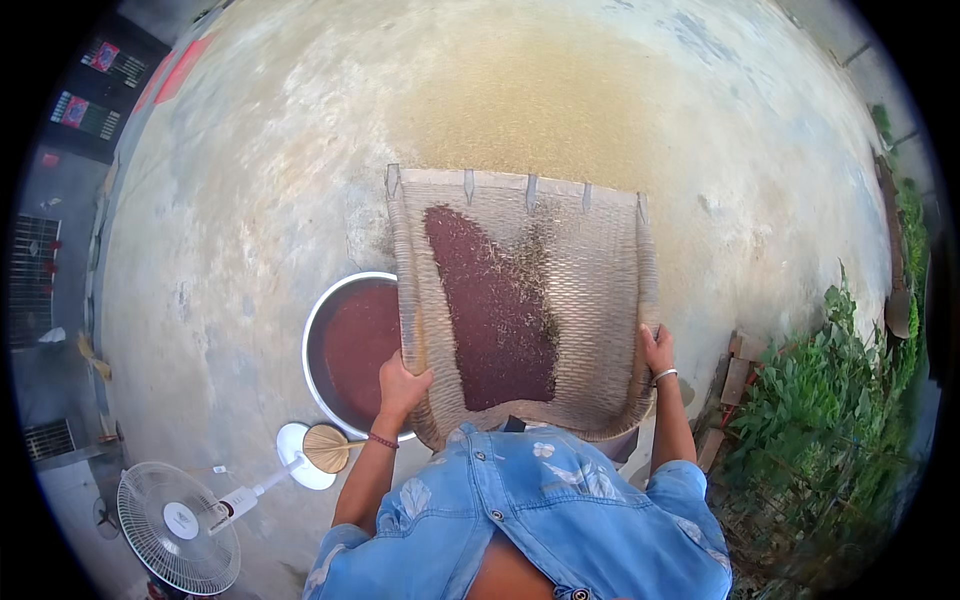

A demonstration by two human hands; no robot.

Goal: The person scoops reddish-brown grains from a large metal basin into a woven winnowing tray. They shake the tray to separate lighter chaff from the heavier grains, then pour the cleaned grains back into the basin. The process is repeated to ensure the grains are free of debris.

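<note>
I hold a wide woven winnowing basket (600, 300) out in front of my body, its flat open edge facing away from me. My left hand (402, 388) is closed around its left rim, and my right hand (657, 352) grips the right rim. Small dark red grains (490, 330) lie in a long heap on the left and middle of the weave. Pale husks (535, 255) are scattered along the heap's right side and far end. Left of the basket stands a round metal basin (312, 350) with reddish grains inside, partly hidden behind the basket and my left forearm.
A spread of yellowish chaff (530, 100) covers the concrete floor (230, 230) beyond the basket. A white electric fan (180, 520) and a palm-leaf hand fan (325, 448) are at lower left. Leafy green plants (820, 400) and some bricks (735, 375) border the right side.
</note>
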